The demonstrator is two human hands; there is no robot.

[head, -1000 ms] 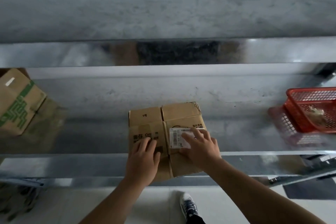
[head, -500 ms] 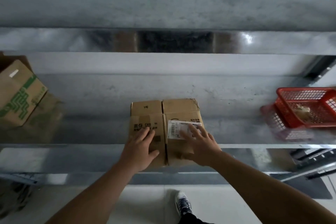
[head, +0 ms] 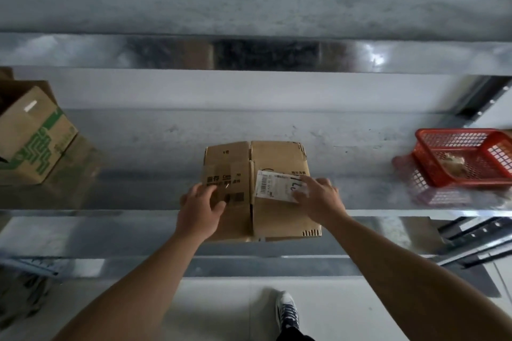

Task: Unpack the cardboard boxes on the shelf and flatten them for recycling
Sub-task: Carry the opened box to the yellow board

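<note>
A small brown cardboard box (head: 277,158) stands at the front edge of the metal shelf (head: 138,196), its two top flaps closed with a narrow seam between them. A white shipping label (head: 273,184) is stuck on the right flap. My left hand (head: 198,210) rests on the left flap, fingers spread over the printed text and thumb lying toward the seam. Over on the right flap, my right hand (head: 321,199) has its fingertips on the label's right end. Neither hand grips anything.
A larger cardboard box with green print (head: 33,135) sits tilted at the shelf's left end. A red plastic basket (head: 465,158) holding something crumpled stands at the right end. Another shelf board runs overhead. My shoe (head: 286,310) shows on the pale floor below.
Both hands have slid apart on the box top: the left toward the box's left edge, the right toward the label's right end. The seam now shows uncovered between them.
</note>
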